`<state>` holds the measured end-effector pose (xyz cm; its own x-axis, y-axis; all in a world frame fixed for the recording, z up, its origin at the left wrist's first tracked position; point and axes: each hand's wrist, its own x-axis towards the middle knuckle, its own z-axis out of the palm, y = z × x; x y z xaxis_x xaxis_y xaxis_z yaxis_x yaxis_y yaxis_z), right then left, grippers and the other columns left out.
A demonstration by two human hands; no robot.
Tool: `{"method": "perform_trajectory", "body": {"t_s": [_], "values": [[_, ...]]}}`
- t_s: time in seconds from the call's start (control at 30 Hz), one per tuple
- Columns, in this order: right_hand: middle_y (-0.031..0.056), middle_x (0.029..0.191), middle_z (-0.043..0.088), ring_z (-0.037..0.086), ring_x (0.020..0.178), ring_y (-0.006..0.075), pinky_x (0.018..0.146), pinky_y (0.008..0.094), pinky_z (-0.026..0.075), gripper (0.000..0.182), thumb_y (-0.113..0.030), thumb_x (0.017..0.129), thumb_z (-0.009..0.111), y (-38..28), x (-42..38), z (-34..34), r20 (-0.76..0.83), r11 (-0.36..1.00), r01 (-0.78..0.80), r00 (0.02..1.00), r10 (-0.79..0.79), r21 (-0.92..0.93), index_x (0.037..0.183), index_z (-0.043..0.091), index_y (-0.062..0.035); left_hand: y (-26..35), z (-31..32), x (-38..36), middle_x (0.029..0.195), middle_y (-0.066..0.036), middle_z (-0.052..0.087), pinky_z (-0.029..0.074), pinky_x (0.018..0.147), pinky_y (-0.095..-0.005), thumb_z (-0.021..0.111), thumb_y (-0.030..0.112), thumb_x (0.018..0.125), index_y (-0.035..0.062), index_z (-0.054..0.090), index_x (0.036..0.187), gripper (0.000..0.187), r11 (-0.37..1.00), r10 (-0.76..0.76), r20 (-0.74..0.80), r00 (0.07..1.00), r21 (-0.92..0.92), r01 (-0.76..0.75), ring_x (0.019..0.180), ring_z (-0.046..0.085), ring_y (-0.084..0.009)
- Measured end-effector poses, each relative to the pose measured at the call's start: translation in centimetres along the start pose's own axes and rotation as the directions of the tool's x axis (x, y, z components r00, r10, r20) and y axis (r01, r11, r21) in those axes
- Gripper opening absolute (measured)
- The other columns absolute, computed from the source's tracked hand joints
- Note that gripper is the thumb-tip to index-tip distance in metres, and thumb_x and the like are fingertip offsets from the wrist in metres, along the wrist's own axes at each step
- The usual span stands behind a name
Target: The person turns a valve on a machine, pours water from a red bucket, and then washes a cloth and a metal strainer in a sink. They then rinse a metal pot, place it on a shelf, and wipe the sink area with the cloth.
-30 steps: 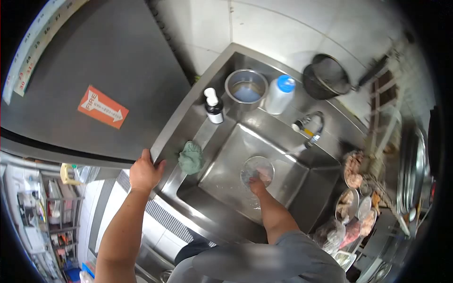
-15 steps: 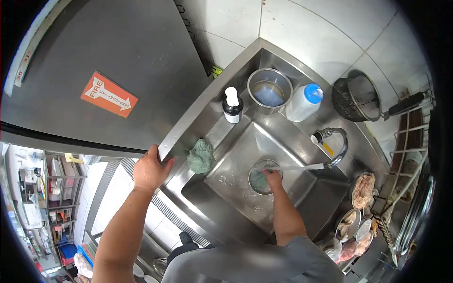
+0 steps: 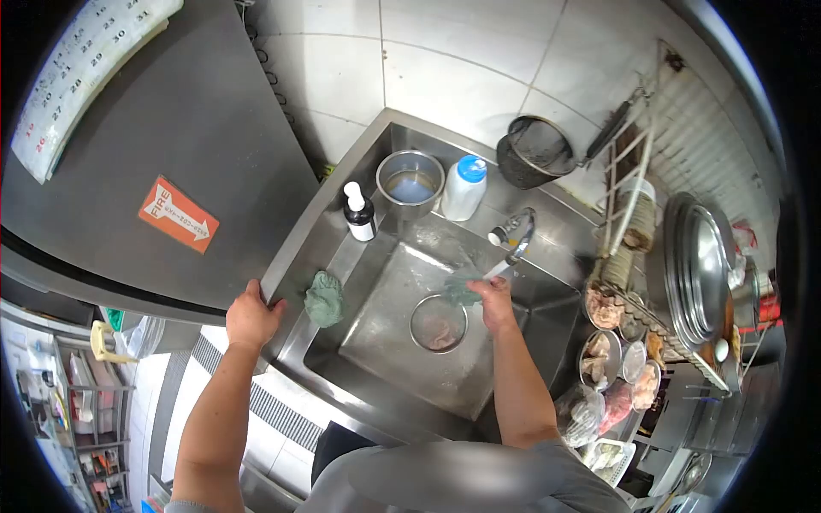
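Head view shows me a steel sink [image 3: 376, 256] set in a white-tiled corner beside a dark panel [image 3: 171, 128] with an orange FIRE sticker [image 3: 178, 215]. My left hand [image 3: 251, 318] grips the sink's front corner edge, fingers curled over it. My right hand [image 3: 496, 301] is closed on a green scrubber [image 3: 462, 289] under the tap [image 3: 513, 232], above a round bowl [image 3: 438, 323] in the basin. On the ledge stand a steel pot [image 3: 410, 185] of water, a blue-capped bottle [image 3: 463, 188] and a pump bottle [image 3: 359, 214]; a green cloth [image 3: 324, 298] lies on the rim.

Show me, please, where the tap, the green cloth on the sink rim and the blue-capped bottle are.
tap [image 3: 516, 229], head view, on the curved spout
green cloth [image 3: 324, 298], head view, on its middle
blue-capped bottle [image 3: 463, 195], head view, on the white body
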<state>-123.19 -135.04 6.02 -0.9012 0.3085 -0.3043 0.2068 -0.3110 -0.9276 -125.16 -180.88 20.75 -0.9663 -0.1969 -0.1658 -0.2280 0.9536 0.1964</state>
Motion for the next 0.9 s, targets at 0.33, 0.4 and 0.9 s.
{"method": "perform_trajectory", "body": {"t_s": [0.33,0.4,0.9], "values": [[0.0018,0.089,0.070,0.068,0.081,0.0157,0.079,0.0318,0.055,0.027,0.012,0.080,0.066,-6.7,-2.8,1.2,-0.140,0.860,0.245,0.969,-0.203,0.448,0.099,0.067,-0.0083,8.1,4.7,-3.3,0.152,-0.024,0.042,0.032,0.117,-0.0547,0.080,0.019,0.073,0.0058,0.041,0.150,0.087,0.593,0.717,-0.324,0.618,-0.183,-0.784,0.141,0.039,-0.0456],[0.0021,0.090,0.070,0.067,0.080,0.0160,0.078,0.0322,0.055,0.028,0.012,0.081,0.066,-7.6,-3.7,2.4,-0.118,0.885,0.203,0.979,-0.168,0.420,0.101,0.067,-0.0083,15.0,10.3,-3.8,0.152,-0.028,0.041,0.032,0.118,-0.0538,0.079,0.016,0.074,0.0042,0.041,0.150,0.086,0.512,0.700,-0.251,0.669,-0.477,-0.714,0.142,0.038,-0.0479],[-0.0007,0.093,0.062,0.059,0.078,0.0112,0.065,0.0271,0.048,0.038,0.012,0.076,0.058,-2.1,-8.0,-10.7,-0.432,0.925,0.246,0.896,-0.102,0.291,0.104,0.067,-0.0109,31.9,17.8,2.4,0.121,-0.029,0.068,0.052,0.099,-0.0457,0.079,0.023,0.077,-0.0043,0.065,0.124,0.056,0.619,0.785,0.461,0.413,-0.591,-0.517,0.116,0.065,-0.0417]]}}
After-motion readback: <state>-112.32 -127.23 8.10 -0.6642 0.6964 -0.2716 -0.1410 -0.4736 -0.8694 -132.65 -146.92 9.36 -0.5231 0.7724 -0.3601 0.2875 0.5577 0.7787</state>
